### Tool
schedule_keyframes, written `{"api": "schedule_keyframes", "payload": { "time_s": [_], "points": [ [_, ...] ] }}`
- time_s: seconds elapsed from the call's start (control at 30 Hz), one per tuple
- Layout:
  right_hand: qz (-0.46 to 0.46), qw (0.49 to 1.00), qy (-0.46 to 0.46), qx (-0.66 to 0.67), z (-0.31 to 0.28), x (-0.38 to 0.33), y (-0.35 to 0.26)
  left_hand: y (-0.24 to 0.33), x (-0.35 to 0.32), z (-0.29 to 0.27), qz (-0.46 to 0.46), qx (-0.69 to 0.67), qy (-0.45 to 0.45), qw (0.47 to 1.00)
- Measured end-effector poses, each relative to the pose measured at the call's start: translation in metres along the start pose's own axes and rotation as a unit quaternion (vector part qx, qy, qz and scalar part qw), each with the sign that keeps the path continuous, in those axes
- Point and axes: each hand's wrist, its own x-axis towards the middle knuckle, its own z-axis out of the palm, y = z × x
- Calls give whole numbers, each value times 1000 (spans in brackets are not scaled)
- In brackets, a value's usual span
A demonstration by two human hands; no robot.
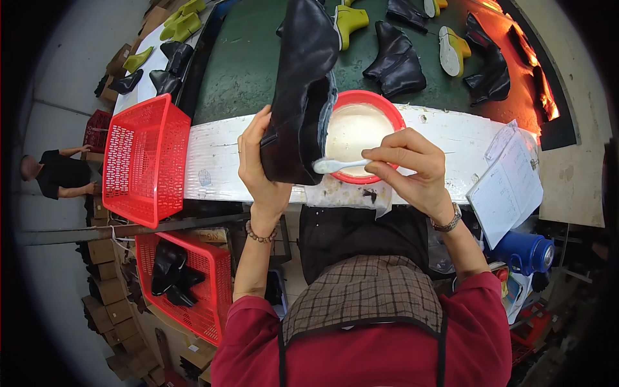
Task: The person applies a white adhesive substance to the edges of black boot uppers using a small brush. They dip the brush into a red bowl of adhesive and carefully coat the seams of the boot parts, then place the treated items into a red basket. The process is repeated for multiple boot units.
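My left hand (264, 161) is closed round a tall black boot upper (290, 97), holding it over the white board at the table's near edge. Between the thumb and fingers of my right hand (412, 168) is a white toothbrush (348, 164). Its head, coated in white, touches the lower edge of the boot upper. Just behind the brush stands a round red tub (394, 108) of cream-coloured liquid, its left side partly hidden by the boot. A stained cloth (348, 195) lies at the board's edge under the tub.
Black boot uppers (394, 61) and yellow shoe lasts (351, 24) lie on the green table (238, 58). A red basket (145, 161) stands left; another, lower basket (213, 290) holds black uppers. Right are a notebook (506, 184) and blue flask (525, 253). A person (61, 171) stands far left.
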Motion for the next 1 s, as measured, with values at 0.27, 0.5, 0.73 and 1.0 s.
{"api": "schedule_keyframes", "payload": {
  "time_s": [0.27,0.5,0.73,1.0],
  "points": [
    [159,984,-52,63,-6,0,-2,-6,-1,-15,-23,81,-19,996],
    [87,910,-124,-386,-32,-13,70,-20,-12,-110,-387,-306,-69,867],
    [170,979,-29,-108,-43,1,53,-26,-19,-130,-536,-402,-163,725],
    [-25,998,-51,-33,-24,50,38,-17,-20,-120,-513,-521,-182,658]
  ]
}}
